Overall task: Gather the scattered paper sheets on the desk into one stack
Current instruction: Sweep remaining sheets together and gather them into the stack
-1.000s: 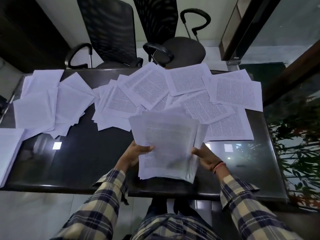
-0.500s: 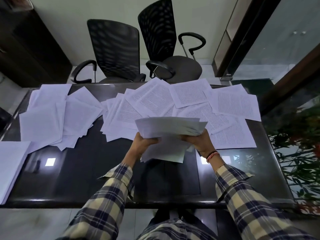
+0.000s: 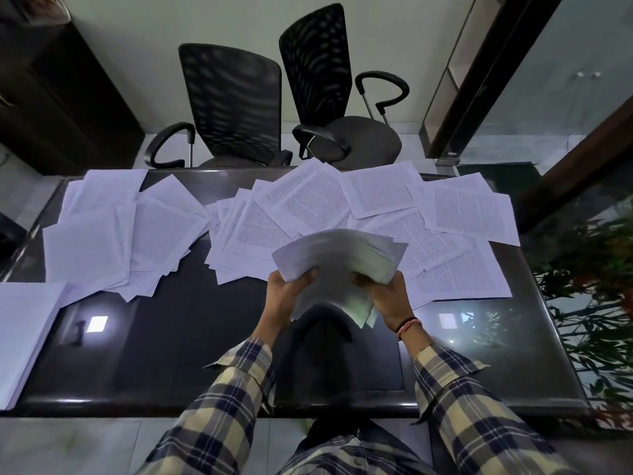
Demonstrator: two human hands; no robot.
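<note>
From the head view, both hands are holding a thick bundle of paper sheets (image 3: pixel 337 260) in the air above the near middle of the dark glass-topped desk (image 3: pixel 171 337). The left hand (image 3: pixel 286 296) is gripping the bundle's left lower edge, thumb curled over the top sheet and fingers wrapped beneath. The right hand (image 3: pixel 390 299) is clutching the right side, its fingers (image 3: pixel 364 280) curled onto the fanned edges of the pages. The bundle is running its long axis left to right between the two hands and is tilting, with its far edge raised; the pages are lying unevenly, with corners sticking out at the lower right.

The sheets left to gather are lying beyond the fingers, farther across the desk. The central pile of printed sheets (image 3: pixel 260 228) is sitting just beyond and left of the bundle, nearer the left hand. The right cluster of printed sheets (image 3: pixel 455 234) is spreading beyond and right of it, nearer the right hand, with one page passing partly under the bundle. The left cluster of sheets (image 3: pixel 102 234) is lying well apart to the left, and a separate paper stack (image 3: pixel 24 330) is hanging over the desk's left near edge.

Two mesh office chairs (image 3: pixel 239 104) are standing behind the desk.
</note>
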